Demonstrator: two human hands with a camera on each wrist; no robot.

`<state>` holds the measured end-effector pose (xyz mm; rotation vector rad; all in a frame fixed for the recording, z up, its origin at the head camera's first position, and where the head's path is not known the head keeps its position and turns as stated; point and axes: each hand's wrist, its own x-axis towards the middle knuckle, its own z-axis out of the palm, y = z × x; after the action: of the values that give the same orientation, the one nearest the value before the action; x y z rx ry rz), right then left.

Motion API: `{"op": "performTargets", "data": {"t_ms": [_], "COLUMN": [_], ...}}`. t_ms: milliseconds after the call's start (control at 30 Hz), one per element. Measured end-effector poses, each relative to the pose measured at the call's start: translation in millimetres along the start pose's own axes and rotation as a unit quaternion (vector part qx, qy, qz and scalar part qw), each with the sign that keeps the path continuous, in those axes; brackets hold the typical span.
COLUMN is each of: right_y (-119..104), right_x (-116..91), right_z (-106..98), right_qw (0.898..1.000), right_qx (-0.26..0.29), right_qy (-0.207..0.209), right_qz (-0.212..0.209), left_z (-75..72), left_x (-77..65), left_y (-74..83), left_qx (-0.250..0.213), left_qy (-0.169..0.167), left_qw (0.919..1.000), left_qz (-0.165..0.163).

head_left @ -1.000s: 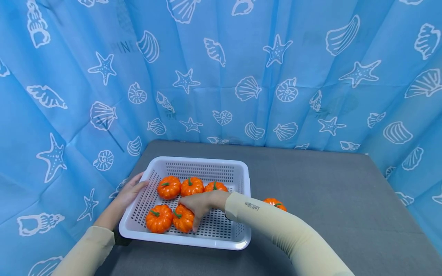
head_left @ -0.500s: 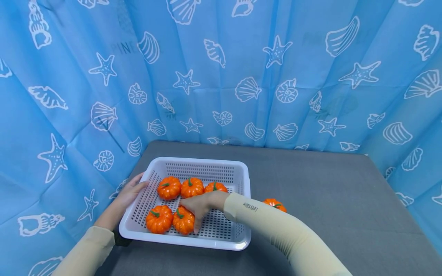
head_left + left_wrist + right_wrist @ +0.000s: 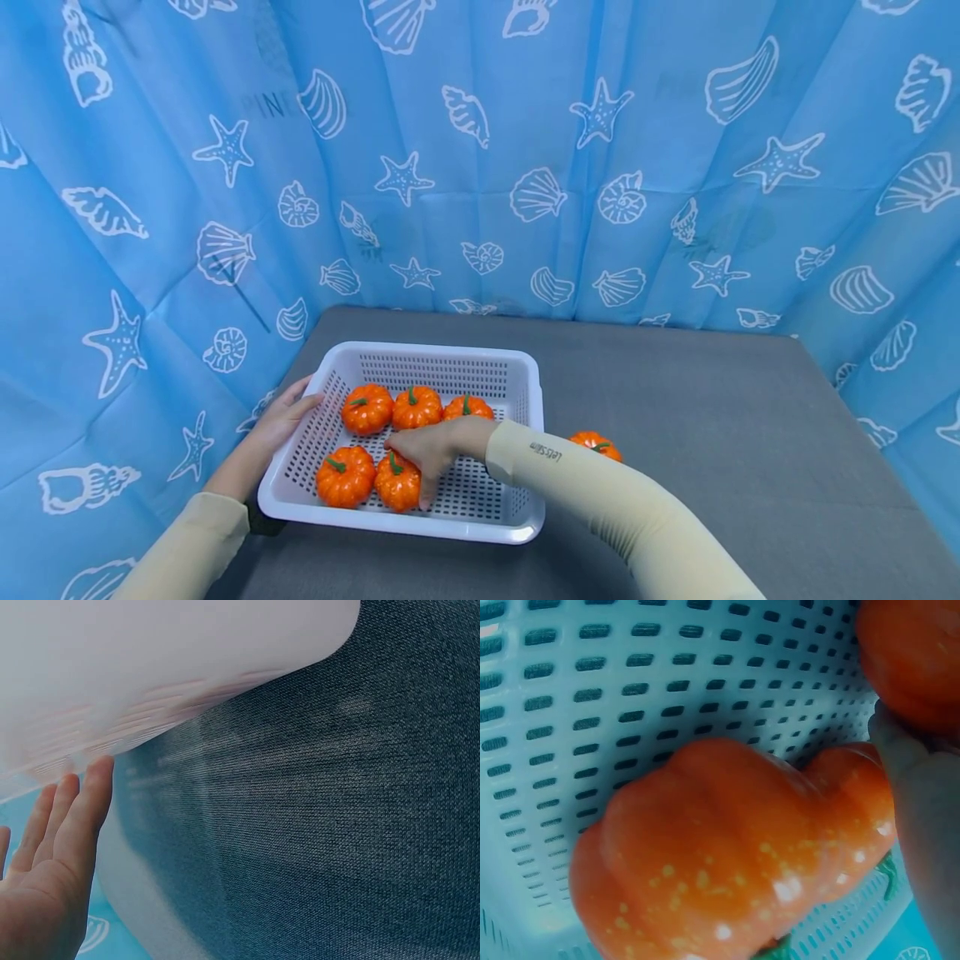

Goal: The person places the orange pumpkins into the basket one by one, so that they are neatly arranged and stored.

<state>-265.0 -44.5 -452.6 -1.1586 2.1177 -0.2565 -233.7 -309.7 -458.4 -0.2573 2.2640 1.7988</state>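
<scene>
My right hand [image 3: 429, 452] reaches into the white plastic basket [image 3: 360, 518] and grips a small orange pumpkin [image 3: 397, 485] with a green stem, in the front row. Its thumb lies along the pumpkin's right side and its fingers at the back. Close on the left stands another pumpkin [image 3: 345, 477]. Behind them, a back row holds a left pumpkin [image 3: 367, 410], a middle pumpkin [image 3: 417, 407] and a right pumpkin [image 3: 468, 407], partly hidden by my hand. At the basket's left rim rests my left hand [image 3: 283, 417]; the left wrist view shows its fingers [image 3: 84, 806] straight against the outer wall.
One more pumpkin [image 3: 596, 443] sits on the dark grey tabletop [image 3: 675, 392], right of the basket and partly behind my right sleeve [image 3: 600, 492]. A blue curtain [image 3: 480, 167] with white shells and starfish hangs behind and at both sides.
The pumpkin under my right hand has turned slightly, its stem shifting from leaning left to nearly upright. My left hand and the basket stay in place.
</scene>
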Motion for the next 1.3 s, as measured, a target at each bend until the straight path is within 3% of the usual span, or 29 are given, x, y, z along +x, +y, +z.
{"op": "performTargets", "data": {"t_ms": [200,667,933,1300], "right_y": [-10.7,-13.0,-3.0,30.2], "right_x": [-14.8,-41.3,-56.4,-92.0], "right_z": [-10.4,-37.2,-46.9,-65.6], "right_qw": [1.000,0.998,0.994,0.988], "right_qx": [0.008,0.026,0.048,0.077], "right_qy": [0.018,0.054,0.088,0.132], "right_qz": [-0.002,-0.022,-0.043,-0.022], "left_z": [-1.2,-3.7,-2.4,-0.5], "left_x": [1.7,6.9,4.6,1.2], "left_y": [-0.3,-3.6,-4.4,-2.6], "left_qx": [-0.004,0.000,0.000,0.004], "left_qy": [-0.003,-0.002,-0.001,-0.004], "left_qw": [1.0000,1.0000,1.0000,1.0000], "left_qz": [0.001,-0.007,-0.006,0.001]}}
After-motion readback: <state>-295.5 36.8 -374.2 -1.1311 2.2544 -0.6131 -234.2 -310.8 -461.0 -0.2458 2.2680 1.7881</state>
